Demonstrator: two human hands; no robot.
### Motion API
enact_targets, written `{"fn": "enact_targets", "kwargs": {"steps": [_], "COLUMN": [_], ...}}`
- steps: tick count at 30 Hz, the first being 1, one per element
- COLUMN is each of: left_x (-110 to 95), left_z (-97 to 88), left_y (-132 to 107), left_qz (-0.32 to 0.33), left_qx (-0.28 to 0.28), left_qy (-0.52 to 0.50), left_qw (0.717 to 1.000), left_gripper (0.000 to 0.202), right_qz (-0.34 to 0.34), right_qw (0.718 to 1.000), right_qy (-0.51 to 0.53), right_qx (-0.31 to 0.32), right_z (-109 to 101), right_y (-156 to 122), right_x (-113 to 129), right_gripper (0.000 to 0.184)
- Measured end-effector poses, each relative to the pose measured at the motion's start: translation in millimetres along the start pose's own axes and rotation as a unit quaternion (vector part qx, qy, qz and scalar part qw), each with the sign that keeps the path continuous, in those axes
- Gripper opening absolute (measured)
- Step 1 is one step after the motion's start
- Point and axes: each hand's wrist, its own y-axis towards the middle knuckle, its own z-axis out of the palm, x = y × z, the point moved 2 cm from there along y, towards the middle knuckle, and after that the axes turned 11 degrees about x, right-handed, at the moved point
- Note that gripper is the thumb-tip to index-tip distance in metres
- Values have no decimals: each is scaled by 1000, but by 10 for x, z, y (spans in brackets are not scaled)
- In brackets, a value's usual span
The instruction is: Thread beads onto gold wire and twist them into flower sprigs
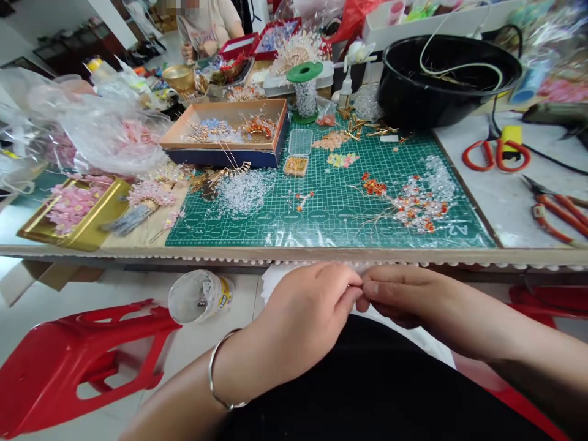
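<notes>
My left hand (316, 306) and my right hand (395, 294) meet just below the table's front edge, over my lap. Both are closed in a pinch, fingertips touching; whatever lies between them is too small or hidden to name. On the green cutting mat (321, 214) beyond them lies a small orange-and-clear beaded sprig (303, 199). To its right rests a bunch of wired clear and orange beads (420, 205), with orange flower pieces (373, 185) beside it. A heap of clear beads (243, 193) spreads on the left, near an open little box of gold beads (296, 165).
An orange-lined box (225, 131) holds beaded pieces. A gold tray (73, 211) of pink flowers stands left, a black basin (450, 79) back right. Red-handled scissors (496, 153) and pliers (560, 211) lie right. A red stool (92, 361) and white bucket (199, 297) are below. Another person (209, 27) sits opposite.
</notes>
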Motion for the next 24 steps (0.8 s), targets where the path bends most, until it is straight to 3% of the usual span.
{"fn": "enact_targets", "kwargs": {"steps": [4, 9, 13, 15, 19, 24], "left_x": [-7, -14, -22, -28, -34, -49], "left_z": [-22, -35, -20, -16, -6, -1], "left_y": [9, 35, 67, 84, 110, 127], "left_qz": [33, 2, -4, 1, 27, 65], "left_qx": [3, -10, -18, -18, -11, -19], "left_qy": [22, 5, -5, -4, 26, 65], "left_qw": [999, 1000, 1000, 1000, 999, 996], "left_gripper": [17, 12, 9, 8, 9, 12], "right_qz": [14, -12, -18, -17, -19, -22], "right_qw": [994, 998, 998, 998, 1000, 998], "right_qy": [100, 52, -51, -49, 14, -37], "right_qx": [31, 28, -18, -28, 17, 35], "right_z": [-42, -109, -139, -135, -120, -152], "right_y": [-44, -102, -121, -120, -110, -100], "right_x": [-72, -80, -87, -91, -85, -106], "right_gripper": [38, 43, 44, 43, 36, 41]}}
